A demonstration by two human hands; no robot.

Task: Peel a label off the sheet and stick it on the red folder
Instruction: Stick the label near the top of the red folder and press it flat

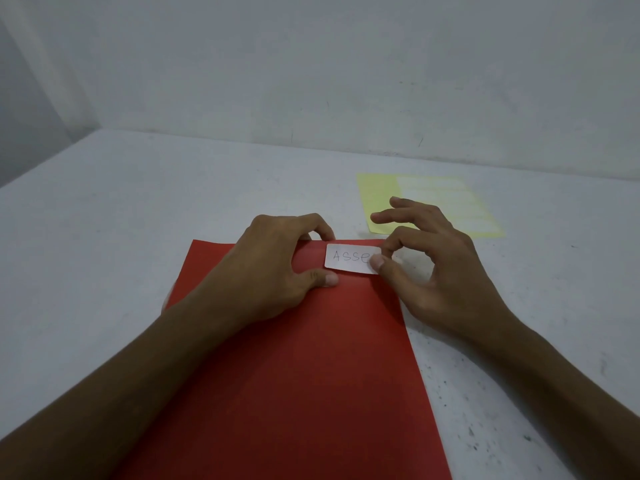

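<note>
Two bare forearms enter from the bottom corners and reach forward over the folder point(294, 375), a red rectangle lying flat on the grey table point(104, 220). The folder's long axis runs away from the camera, its far short edge close to the hands and its near end cut off by the bottom of the view. Its right edge slants down to the right across the speckled tabletop.

The left hand point(277, 265) rests palm-down on the folder's far end. Its fingers are curled together, with the fingertips at the far edge and the thumb pressed flat on the red surface just left of the label.

The label point(349, 258) is a small white rectangle with rounded corners, sitting at the folder's far right corner. Its long axis runs left to right, roughly along the far edge, tilted a little. Handwritten letters "ASSE" read upright from the camera; the rest of the word is hidden by the fingers. Whether the label is fully stuck down cannot be told.

The right hand point(436, 268) pinches the label's right end between thumb and bent forefinger. Its other fingers are spread and lifted, pointing left above the table.

Beyond the right hand the sheet point(381, 192) lies flat on the table, pale yellow, with rows of white labels on its right part. It is near the folder's far corner but apart from it.
</note>
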